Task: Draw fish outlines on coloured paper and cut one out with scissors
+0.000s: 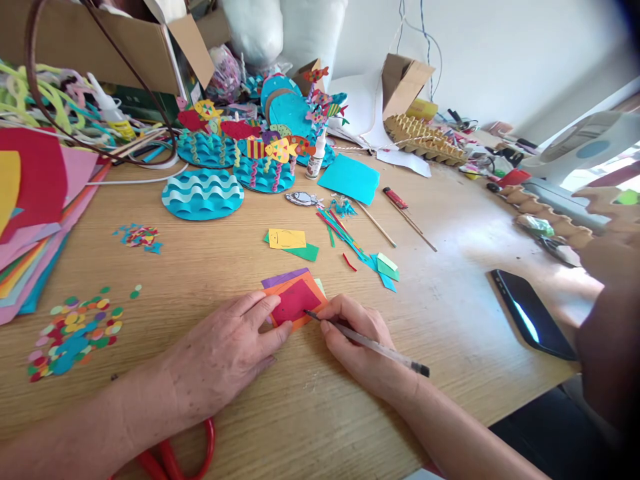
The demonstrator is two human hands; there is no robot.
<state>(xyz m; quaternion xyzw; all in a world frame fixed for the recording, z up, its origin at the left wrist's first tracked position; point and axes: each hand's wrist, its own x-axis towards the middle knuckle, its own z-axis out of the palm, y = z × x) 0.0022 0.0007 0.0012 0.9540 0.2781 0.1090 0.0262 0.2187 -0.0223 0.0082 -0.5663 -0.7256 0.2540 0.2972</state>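
My left hand [220, 353] lies fingers-out on a small stack of coloured paper, its fingertips holding down a dark red piece [299, 298]. Under that piece are an orange sheet [317, 297] and a purple one [285, 277]. My right hand [360, 360] grips a pen [373, 344] with a clear barrel and black end cap; its tip rests on the red piece, where faint marks show. Just beyond the stack, a yellow paper piece [290, 239] with a drawn outline lies on a green one [306, 253]. Red scissor handles [209, 445] show partly beneath my left forearm.
Paper dots [83, 333] and small scraps [140, 237] lie left, beside stacked coloured sheets [37, 267]. Behind are blue wavy paper bases [203, 193], paper fish [283, 151] and a glue bottle [316, 157]. Paper strips [347, 235] and a phone [533, 313] lie right.
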